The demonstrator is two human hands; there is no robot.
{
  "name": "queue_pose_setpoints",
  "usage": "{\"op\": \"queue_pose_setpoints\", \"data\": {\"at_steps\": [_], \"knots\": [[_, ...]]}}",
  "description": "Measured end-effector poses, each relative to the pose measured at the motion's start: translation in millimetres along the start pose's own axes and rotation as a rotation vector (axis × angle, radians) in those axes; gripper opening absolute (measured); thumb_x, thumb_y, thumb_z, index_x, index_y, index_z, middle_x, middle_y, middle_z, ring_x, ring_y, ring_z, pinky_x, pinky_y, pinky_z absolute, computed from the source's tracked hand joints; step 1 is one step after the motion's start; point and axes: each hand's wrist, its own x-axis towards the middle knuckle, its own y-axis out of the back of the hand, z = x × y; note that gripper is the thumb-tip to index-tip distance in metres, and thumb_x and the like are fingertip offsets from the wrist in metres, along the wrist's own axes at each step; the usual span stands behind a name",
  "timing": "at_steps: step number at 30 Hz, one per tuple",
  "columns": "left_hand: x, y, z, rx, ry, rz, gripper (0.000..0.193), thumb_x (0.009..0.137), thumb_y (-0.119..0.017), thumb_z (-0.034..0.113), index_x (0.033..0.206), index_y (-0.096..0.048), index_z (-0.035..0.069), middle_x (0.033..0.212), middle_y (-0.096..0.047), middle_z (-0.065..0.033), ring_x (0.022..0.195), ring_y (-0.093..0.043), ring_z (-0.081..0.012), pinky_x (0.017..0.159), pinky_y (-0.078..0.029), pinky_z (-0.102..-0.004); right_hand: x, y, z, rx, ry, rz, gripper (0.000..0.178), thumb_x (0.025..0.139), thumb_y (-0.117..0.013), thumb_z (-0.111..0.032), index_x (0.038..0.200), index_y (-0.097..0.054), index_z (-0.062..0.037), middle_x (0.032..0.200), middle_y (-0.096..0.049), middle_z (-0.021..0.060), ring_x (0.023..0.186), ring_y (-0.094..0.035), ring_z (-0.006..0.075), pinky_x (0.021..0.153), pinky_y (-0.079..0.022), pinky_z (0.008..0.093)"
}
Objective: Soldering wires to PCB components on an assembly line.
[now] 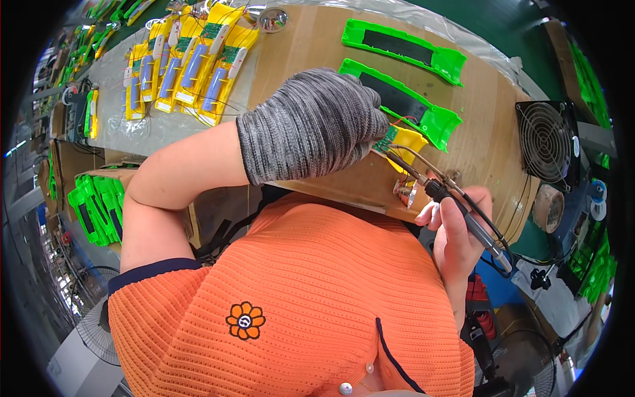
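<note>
My left hand (314, 126), in a grey striped knit glove, is closed at the edge of a small green circuit board (385, 139). Its fingertips hide whatever they pinch. That board sits on a yellow plastic shell (409, 142), mostly covered by the glove, with a thin red wire beside it. In my bare right hand (458, 228) is a soldering iron (440, 192), gripped like a pen, its tip pointing up and left at the board. A curved metal tube runs along the iron. Just beyond the glove lies a green plastic shell (436, 122) with a dark panel.
Another green shell (452, 63) lies farther back. Several yellow shells (215, 79) with blue cylinders and boards are grouped at the far left, near a small metal dish (272, 20). A black fan (546, 142) stands at the right. A box of green shells (96, 208) sits lower left.
</note>
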Motion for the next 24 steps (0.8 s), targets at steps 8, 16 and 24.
{"op": "queue_pose_setpoints", "data": {"at_steps": [8, 16, 24], "knots": [[5, -5, -4, -0.017, -0.032, 0.002, 0.008, 0.08, -0.07, 0.017, 0.086, -0.07, 0.012, 0.077, -0.061, -0.0092, 0.073, -0.063, -0.0305, 0.067, -0.051, -0.0422, 0, 3, 7, -0.014, 0.048, -0.011, 0.016, 0.093, -0.059, 0.0, 0.099, -0.044, 0.0003, 0.071, -0.058, 0.0096, 0.062, -0.061, 0.0175, 0.063, -0.054, 0.0327], [4, -3, -2, -0.02, -0.013, 0.014, 0.008, 0.08, -0.07, 0.017, 0.086, -0.069, 0.011, 0.077, -0.06, -0.0092, 0.073, -0.062, -0.0306, 0.067, -0.051, -0.0424, -1, 3, 6, -0.024, 0.032, -0.005, 0.015, 0.093, -0.058, 0.002, 0.1, -0.045, 0.0008, 0.073, -0.059, 0.0107, 0.063, -0.061, 0.017, 0.063, -0.055, 0.0333], [6, -1, 1, 0.011, 0.011, -0.062, 0.008, 0.081, -0.07, 0.018, 0.085, -0.069, 0.011, 0.077, -0.06, -0.0088, 0.075, -0.062, -0.0301, 0.069, -0.05, -0.0407, 11, 41, 6, 0.071, 0.159, 0.188, 0.016, 0.094, -0.056, -0.014, 0.096, -0.045, -0.0029, 0.067, -0.052, 0.0067, 0.056, -0.054, 0.0174, 0.078, -0.055, 0.0432]]}}
